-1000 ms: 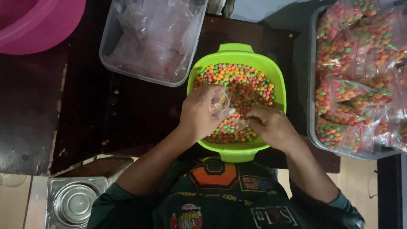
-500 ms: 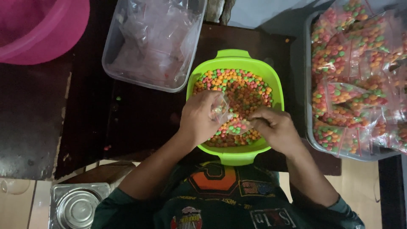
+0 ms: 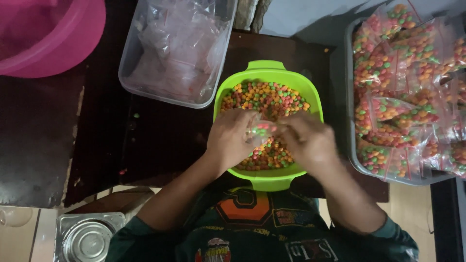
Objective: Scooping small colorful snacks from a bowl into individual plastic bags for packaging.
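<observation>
Both hands have drawn together over the green bowl [image 3: 268,77] of coloured candies: the left hand [image 3: 232,140] and right hand [image 3: 309,139] now pinch a small clear bag [image 3: 262,130], partly filled, where earlier they scooped

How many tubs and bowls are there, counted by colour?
Lime-green plastic bowl of mixed coloured candy balls: 1
Pink plastic basin: 1
Clear plastic tub of empty small bags: 1
Grey plastic tub of filled candy bags: 1
Total: 4
</observation>
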